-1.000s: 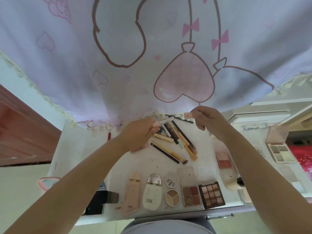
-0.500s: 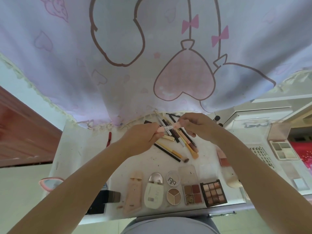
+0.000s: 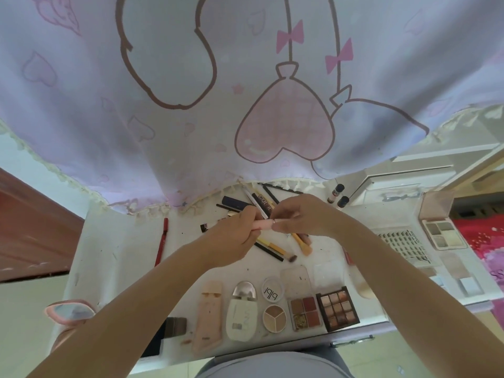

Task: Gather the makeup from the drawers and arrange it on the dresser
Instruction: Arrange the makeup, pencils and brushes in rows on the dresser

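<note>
Head view
Left hand (image 3: 231,238): raised over the bench (image 3: 122,246), its fingers (image 3: 249,214) pinched shut on the left end of a slim pink makeup tube (image 3: 263,225).
Right hand (image 3: 302,216): meets the left at mid-bench, fingers (image 3: 281,227) pinched on the tube's right end, at its silver collar.
Pink makeup tube: held level between both sets of fingers, lifted clear of the bench.
Beneath the fingers: a loose heap of pencils and brushes (image 3: 275,248), crossing one another, some hidden by the hands.
Beyond the fingers: a dark tube (image 3: 236,202) by the curtain's fringe, and two small dark-capped bottles (image 3: 338,196) further right.
Left of the fingers: a red pencil (image 3: 162,241) lying alone, well apart from the heap.
Nearer than the fingers: a row along the front edge: peach tube (image 3: 207,320), white bottle with silver cap (image 3: 242,312), round trio compact (image 3: 274,318) with its lid open, four-pan palette (image 3: 305,309), nine-pan palette (image 3: 338,309).
Right of the fingers: an open pale palette (image 3: 443,234) on a side unit.
Behind: a pale curtain (image 3: 191,105) with a pink heart.
</note>
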Demonstrator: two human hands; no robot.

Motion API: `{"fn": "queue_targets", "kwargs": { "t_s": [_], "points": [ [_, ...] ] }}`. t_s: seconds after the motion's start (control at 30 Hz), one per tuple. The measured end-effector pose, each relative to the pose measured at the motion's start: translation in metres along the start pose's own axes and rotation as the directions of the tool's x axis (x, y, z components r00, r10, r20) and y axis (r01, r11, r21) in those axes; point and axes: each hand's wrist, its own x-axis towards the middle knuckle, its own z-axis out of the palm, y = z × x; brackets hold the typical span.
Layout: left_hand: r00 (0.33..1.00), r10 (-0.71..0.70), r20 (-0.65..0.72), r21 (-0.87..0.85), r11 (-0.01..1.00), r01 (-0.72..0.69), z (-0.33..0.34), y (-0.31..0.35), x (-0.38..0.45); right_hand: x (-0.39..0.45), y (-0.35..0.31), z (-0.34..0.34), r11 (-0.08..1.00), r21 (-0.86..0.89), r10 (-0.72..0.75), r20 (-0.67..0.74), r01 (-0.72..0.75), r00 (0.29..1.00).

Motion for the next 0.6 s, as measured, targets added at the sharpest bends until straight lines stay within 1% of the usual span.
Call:
{"fn": "queue_targets", "kwargs": {
  "t_s": [0.07, 0.13, 0.2, 0.27, 0.33, 0.4, 0.5, 0.6],
  "points": [
    [1.0, -0.019, 0.002, -0.01, 1.0, 0.019, 0.005, 0.0, 0.003, -0.001, 0.002, 0.0, 0.999, -0.026, 0.024, 0.055, -0.023, 0.998],
    [0.999, -0.033, 0.003, -0.025, 0.999, 0.033, 0.01, -0.001, 0.007, -0.001, 0.009, 0.002, 0.999, 0.0, 0.042, 0.049, -0.042, 0.998],
    [0.999, -0.05, 0.004, -0.033, 0.998, 0.05, 0.014, -0.004, 0.01, 0.0, 0.019, 0.003, 0.995, 0.048, 0.093, -0.008, -0.093, 0.996],
    [0.997, -0.077, 0.01, -0.03, 0.997, 0.078, 0.018, -0.012, 0.012, 0.005, 0.034, 0.002, 0.986, 0.029, 0.168, -0.096, -0.166, 0.981],
    [0.993, -0.116, 0.036, -0.01, 0.993, 0.116, 0.021, -0.022, 0.013, 0.012, 0.051, -0.005, 0.962, -0.12, 0.22, -0.177, -0.243, 0.959],
    [0.986, -0.152, 0.072, 0.027, 0.988, 0.151, 0.025, -0.031, 0.013, 0.019, 0.062, -0.016, 0.888, -0.334, 0.235, -0.257, -0.315, 0.937],
    [0.976, -0.191, 0.102, 0.107, 0.978, 0.18, 0.027, -0.043, 0.013, 0.03, 0.071, -0.028, 0.709, -0.592, 0.238, -0.31, -0.383, 0.92],
    [0.968, -0.216, 0.129, 0.193, 0.963, 0.189, 0.027, -0.054, 0.01, 0.046, 0.075, -0.031, 0.534, -0.757, 0.215, -0.309, -0.376, 0.926]
  ]
}}
